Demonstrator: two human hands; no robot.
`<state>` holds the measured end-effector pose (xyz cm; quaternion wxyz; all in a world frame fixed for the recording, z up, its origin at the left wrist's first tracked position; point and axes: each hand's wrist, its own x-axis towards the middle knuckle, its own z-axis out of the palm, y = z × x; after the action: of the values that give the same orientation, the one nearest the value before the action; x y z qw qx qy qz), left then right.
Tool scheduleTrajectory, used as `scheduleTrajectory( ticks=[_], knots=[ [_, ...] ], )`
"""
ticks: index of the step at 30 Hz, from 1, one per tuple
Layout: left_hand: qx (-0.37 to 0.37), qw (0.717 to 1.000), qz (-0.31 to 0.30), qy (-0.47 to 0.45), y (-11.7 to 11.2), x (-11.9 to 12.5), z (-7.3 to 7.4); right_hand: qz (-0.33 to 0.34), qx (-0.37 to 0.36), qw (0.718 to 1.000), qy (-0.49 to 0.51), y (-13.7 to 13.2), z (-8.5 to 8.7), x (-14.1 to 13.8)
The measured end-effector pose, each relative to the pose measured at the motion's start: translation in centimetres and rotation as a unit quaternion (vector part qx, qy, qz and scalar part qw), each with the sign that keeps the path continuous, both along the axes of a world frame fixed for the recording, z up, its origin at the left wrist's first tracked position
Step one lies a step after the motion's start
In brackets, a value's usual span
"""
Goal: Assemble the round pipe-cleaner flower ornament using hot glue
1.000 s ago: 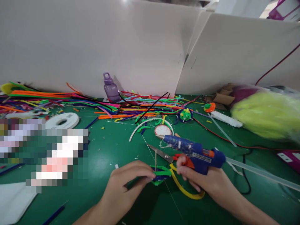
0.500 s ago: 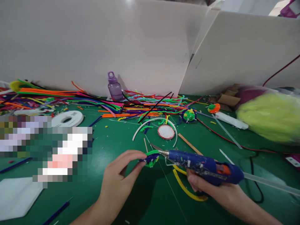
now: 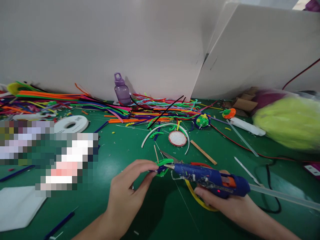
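Note:
My left hand (image 3: 130, 186) pinches a small green and blue pipe-cleaner piece (image 3: 162, 166) just above the green table. My right hand (image 3: 220, 201) grips a blue hot glue gun (image 3: 210, 176) with an orange trigger. Its metal nozzle touches the right side of the pipe-cleaner piece. A clear glue stick (image 3: 282, 196) juts out of the gun's back end toward the right. Scissors (image 3: 170, 156) with red handles lie just behind the gun. A yellow pipe cleaner (image 3: 197, 200) curves on the table under my right hand.
Many coloured pipe cleaners (image 3: 100, 108) are heaped along the white boards at the back, beside a purple bottle (image 3: 121, 90). A white tape roll (image 3: 71, 124), a red-rimmed white disc (image 3: 177, 138), a wooden stick (image 3: 203, 152), a yellow-green fluffy bundle (image 3: 287, 123) and a black cord (image 3: 272, 196) lie around.
The glue gun has swung down from pointing away to lying level, with its nozzle now against the pipe-cleaner piece. My left hand has turned the piece toward the gun.

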<state>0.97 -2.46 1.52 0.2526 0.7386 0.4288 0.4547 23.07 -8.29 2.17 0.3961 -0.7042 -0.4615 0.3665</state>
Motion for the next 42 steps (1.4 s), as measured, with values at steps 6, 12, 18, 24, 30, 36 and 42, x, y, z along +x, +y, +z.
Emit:
scheduleTrajectory(
  ticks=[6, 12, 18, 24, 30, 36, 42],
  knots=[
    [0.002, 1.000, 0.003, 0.004, 0.0, 0.0, 0.1, 0.004, -0.012, 1.000, -0.027, 0.0, 0.0, 0.2],
    [0.019, 1.000, 0.005, 0.018, 0.1, 0.0, 0.2, -0.006, -0.001, 0.999, -0.050, -0.1, -0.2, 0.1],
    [0.048, 0.999, 0.002, 0.017, 0.0, 0.0, 0.0, -0.001, 0.043, 0.998, -0.046, -0.1, -0.5, 0.1],
    [0.062, 0.998, 0.008, 0.026, 0.1, 0.2, 0.3, -0.034, 0.087, 0.995, -0.021, -0.1, -1.1, -0.1],
    [0.066, 0.997, 0.012, 0.031, 0.2, 0.2, 0.3, -0.042, 0.082, 0.996, -0.014, -0.1, -1.1, -0.1],
    [0.069, 0.997, 0.014, 0.032, 0.0, 0.0, 0.2, -0.042, 0.097, 0.994, -0.037, -0.1, -1.1, -0.1],
    [0.067, 0.997, 0.019, 0.032, 0.0, 0.0, 0.2, -0.039, 0.103, 0.992, -0.055, -0.1, -1.2, 0.2]
  ],
)
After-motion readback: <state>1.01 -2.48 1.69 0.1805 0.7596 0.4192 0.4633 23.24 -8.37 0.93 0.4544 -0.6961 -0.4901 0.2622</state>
